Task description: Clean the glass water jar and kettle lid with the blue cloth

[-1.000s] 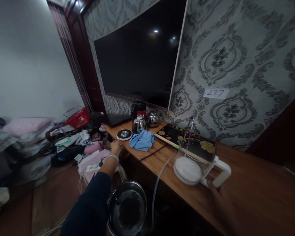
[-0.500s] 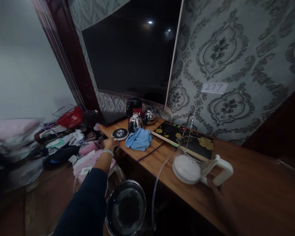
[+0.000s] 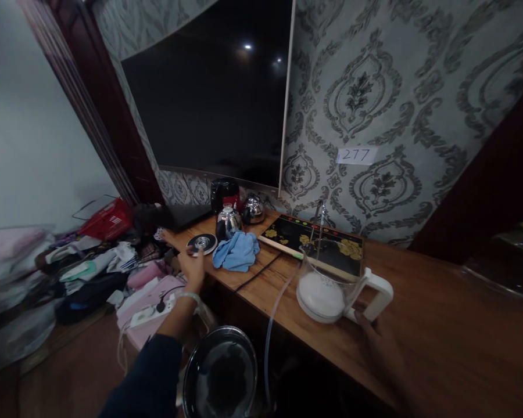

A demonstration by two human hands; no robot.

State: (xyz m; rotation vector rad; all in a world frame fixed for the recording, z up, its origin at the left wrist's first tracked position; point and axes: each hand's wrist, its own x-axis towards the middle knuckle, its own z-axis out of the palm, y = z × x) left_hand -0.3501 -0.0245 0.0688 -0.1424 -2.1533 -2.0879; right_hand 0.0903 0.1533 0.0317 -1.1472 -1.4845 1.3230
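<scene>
My left hand (image 3: 192,267) is at the near left edge of the table, fingers spread, just beside a round black base (image 3: 201,244) with a pale rim. One fingertip overlaps the rim; whether it touches is unclear. My right hand (image 3: 372,331) is closed around the lower part of the white handle of a glass kettle (image 3: 320,297). The kettle is upright over the table, with white at its bottom. A clear bent tube comes down at its mouth. A crumpled blue cloth (image 3: 236,252) lies right of the base, by a shiny steel kettle (image 3: 229,220).
A black induction cooktop (image 3: 283,232) with gold flowers lies behind the glass kettle. Another steel kettle (image 3: 253,208) and a laptop (image 3: 189,216) stand farther back. A clear hose (image 3: 270,342) hangs over the table edge near a round glass-lidded pot (image 3: 220,371). Left are a pink stool (image 3: 146,307) and piled clothes.
The view has shifted a little to the right. My left hand's fingers have spread out beside the base. My right hand stays on the kettle handle.
</scene>
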